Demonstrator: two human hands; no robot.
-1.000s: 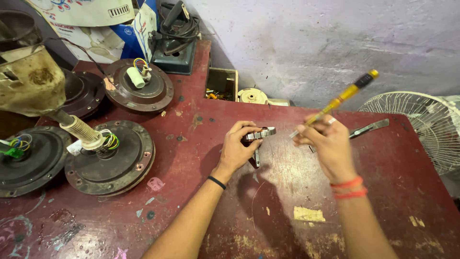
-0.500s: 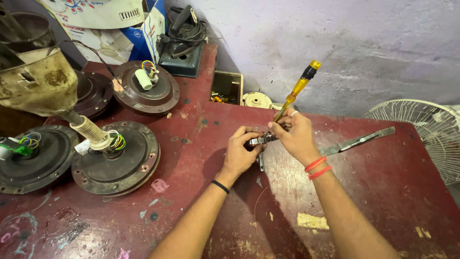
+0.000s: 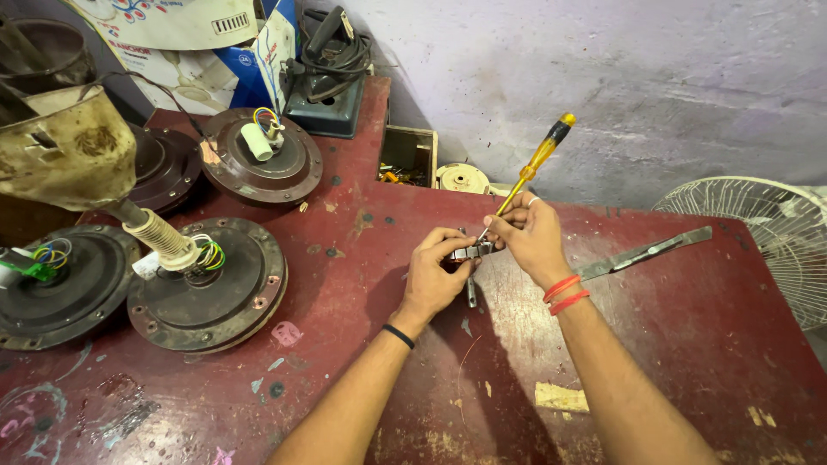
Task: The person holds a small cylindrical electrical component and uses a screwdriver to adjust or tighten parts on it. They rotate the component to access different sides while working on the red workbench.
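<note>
While fan motors crowd the left of the red workbench, the left hand pinches a small metal part mid-table; the right hand, fist closed on a yellow screwdriver, sets its tip there, likely working a screw; steadiness needed

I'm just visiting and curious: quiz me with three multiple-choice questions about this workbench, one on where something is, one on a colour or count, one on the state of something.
1. Where does the flat metal strip lie?
A. on the table, beyond the right hand
B. inside the wooden box
C. on a fan motor

2. What colour is the screwdriver handle?
A. blue
B. yellow with black
C. green

3. How is the small metal part held?
A. lying free on the table
B. pinched in the left hand
C. hanging from a wire

Answers: 1 A, it rests on the red table; 2 B, the handle is yellow with black bands; 3 B, the fingers grip it.
</note>
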